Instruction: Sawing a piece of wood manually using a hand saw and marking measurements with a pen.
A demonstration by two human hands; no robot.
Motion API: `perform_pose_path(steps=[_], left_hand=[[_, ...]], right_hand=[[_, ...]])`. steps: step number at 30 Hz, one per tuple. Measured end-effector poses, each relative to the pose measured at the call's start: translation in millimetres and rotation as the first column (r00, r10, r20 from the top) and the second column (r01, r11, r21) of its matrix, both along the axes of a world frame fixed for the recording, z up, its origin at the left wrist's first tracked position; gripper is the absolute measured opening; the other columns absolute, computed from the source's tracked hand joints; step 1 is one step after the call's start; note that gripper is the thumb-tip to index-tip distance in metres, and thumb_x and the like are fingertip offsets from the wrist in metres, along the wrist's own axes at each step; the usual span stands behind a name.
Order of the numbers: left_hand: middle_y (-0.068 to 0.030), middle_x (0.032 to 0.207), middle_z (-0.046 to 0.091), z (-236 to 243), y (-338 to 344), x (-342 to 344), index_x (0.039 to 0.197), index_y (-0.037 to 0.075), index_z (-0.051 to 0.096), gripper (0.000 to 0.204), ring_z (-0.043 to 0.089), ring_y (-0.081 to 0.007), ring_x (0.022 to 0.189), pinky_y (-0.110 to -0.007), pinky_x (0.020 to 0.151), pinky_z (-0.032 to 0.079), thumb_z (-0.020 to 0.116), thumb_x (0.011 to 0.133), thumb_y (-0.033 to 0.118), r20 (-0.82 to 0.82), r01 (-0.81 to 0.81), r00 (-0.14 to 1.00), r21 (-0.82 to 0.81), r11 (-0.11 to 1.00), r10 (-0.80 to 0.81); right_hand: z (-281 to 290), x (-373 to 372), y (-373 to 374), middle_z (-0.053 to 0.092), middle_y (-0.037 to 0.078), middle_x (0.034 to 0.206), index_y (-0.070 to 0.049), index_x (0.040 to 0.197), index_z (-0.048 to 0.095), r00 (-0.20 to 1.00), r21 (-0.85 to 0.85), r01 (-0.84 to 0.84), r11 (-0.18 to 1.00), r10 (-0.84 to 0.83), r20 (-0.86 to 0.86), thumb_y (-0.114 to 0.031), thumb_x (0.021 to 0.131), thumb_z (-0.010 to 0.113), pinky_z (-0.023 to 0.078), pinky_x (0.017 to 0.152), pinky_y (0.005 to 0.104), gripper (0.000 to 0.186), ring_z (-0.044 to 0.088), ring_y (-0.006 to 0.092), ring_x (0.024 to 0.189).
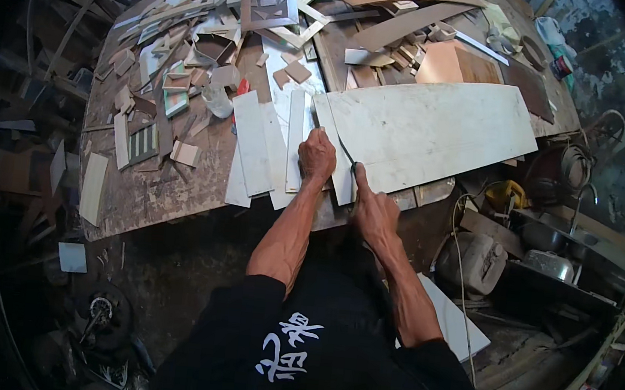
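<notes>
A large pale board (439,128) with a curved far edge and dark smudges lies across the front of the workbench. My right hand (376,215) is closed round a thin dark-bladed tool (347,152), index finger stretched along it. The blade lies at a dark line that marks off a narrow strip (342,183) at the board's left end. My left hand (318,155) is closed in a fist at the strip's left edge, and what its fingers hold is hidden. Next to it on the left lie several narrow pale panels (253,144).
Wood offcuts, small boxes and a framed panel (269,4) crowd the cluttered workbench (184,201). Behind the board lie curved brown strips (411,25). On the right stand a jerrycan (471,261) and a metal sink (546,264), with a cable (460,284) hanging down near my right arm.
</notes>
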State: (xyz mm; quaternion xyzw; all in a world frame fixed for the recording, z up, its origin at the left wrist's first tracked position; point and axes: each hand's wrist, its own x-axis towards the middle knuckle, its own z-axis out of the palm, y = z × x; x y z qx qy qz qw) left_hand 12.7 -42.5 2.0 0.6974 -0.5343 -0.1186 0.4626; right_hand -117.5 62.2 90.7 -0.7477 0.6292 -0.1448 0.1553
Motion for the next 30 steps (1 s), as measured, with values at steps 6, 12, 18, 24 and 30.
perform_pose_path(steps=[6, 12, 18, 24, 30], left_hand=[[-0.0251, 0.064, 0.058, 7, -2, 2, 0.075, 0.002, 0.057, 0.027, 0.057, -0.0448, 0.061, -0.053, 0.055, 0.043, 0.046, 0.091, 0.02, -0.026, -0.018, 0.999, 0.048, 0.999, 0.019], [-0.0256, 0.065, 0.058, 3, -3, 8, 0.076, 0.001, 0.057, 0.027, 0.057, -0.0448, 0.063, -0.052, 0.056, 0.043, 0.045, 0.092, 0.02, -0.028, -0.015, 0.999, 0.069, 0.998, 0.017], [-0.0249, 0.063, 0.054, 1, -4, 8, 0.068, 0.001, 0.052, 0.032, 0.052, -0.0461, 0.061, -0.053, 0.056, 0.038, 0.044, 0.092, 0.021, -0.058, -0.021, 0.998, 0.037, 0.999, 0.023], [-0.0249, 0.062, 0.056, 7, -9, -1, 0.072, 0.001, 0.055, 0.027, 0.055, -0.045, 0.059, -0.052, 0.053, 0.041, 0.047, 0.091, 0.02, -0.025, 0.02, 0.999, 0.007, 1.0, -0.02], [-0.0243, 0.061, 0.055, 3, 0, 3, 0.072, 0.001, 0.055, 0.027, 0.055, -0.045, 0.059, -0.052, 0.052, 0.04, 0.047, 0.091, 0.018, -0.021, 0.008, 1.0, -0.006, 1.0, -0.008]], right_hand=[[10, -6, 33, 0.06, 0.022, 0.063, -0.018, 0.143, 0.026, 0.999, 0.189, -0.019, 0.982, 0.026, -0.037, -0.007, 0.081, 0.048, 0.043, 0.049, 0.051, 0.067, 0.057, 0.04, 0.053], [24, -6, 45, 0.057, 0.024, 0.063, -0.02, 0.142, 0.028, 1.0, 0.266, 0.002, 0.964, -0.002, 0.0, -0.015, 0.087, 0.047, 0.042, 0.052, 0.0488, 0.059, 0.057, 0.0414, 0.059], [15, 3, 24, 0.061, 0.025, 0.071, -0.02, 0.143, 0.029, 1.0, 0.167, -0.028, 0.986, 0.028, 0.003, -0.008, 0.084, 0.049, 0.046, 0.055, 0.0455, 0.063, 0.06, 0.0403, 0.063], [1, 1, -1, 0.059, 0.024, 0.066, -0.02, 0.142, 0.032, 1.0, 0.131, 0.027, 0.991, -0.027, -0.001, -0.007, 0.084, 0.05, 0.046, 0.055, 0.0465, 0.062, 0.059, 0.0414, 0.06], [13, -11, 28, 0.057, 0.023, 0.059, -0.019, 0.143, 0.027, 0.997, 0.107, -0.025, 0.994, 0.017, 0.072, -0.01, 0.08, 0.051, 0.042, 0.046, 0.0482, 0.068, 0.056, 0.0392, 0.05]])
